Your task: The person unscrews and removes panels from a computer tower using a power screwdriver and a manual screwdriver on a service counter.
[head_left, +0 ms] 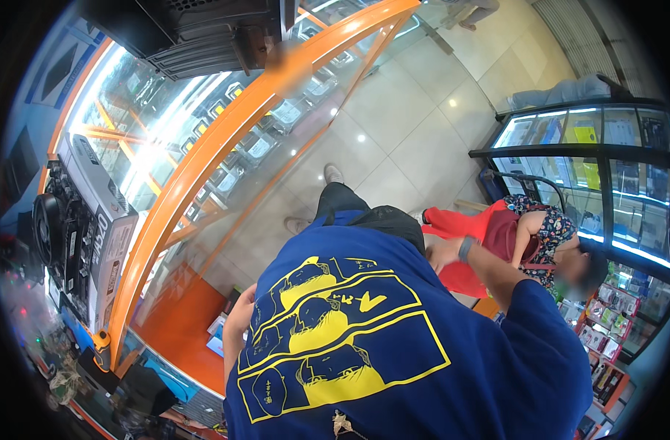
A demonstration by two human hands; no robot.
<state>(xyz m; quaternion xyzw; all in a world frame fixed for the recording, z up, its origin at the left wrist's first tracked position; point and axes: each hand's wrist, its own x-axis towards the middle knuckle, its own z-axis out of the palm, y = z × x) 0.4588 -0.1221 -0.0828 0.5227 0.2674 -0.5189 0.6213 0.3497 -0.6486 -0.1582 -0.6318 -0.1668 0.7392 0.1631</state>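
My left hand [243, 306] hangs beside my blue T-shirt [481, 367] with its yellow print, on the side nearest the glass showcase [265, 121]. The shirt's edge covers its fingers, so their pose is hidden. At my right hip is my right hand [443, 253], its fingers loosely apart and nothing visible in them. A dark band [465, 249] circles that wrist. Both hands stay apart from the showcase. Below the shirt show my dark trousers [349, 207] and a light shoe [332, 174].
The showcase has an orange frame and holds several small packages. On it stand a black computer case [195, 37], a boxed motherboard with a fan [93, 227] and a tape measure [101, 339]. Close on my right is a person in red trousers [459, 275]; lit black-framed cabinets [591, 152] stand beyond.
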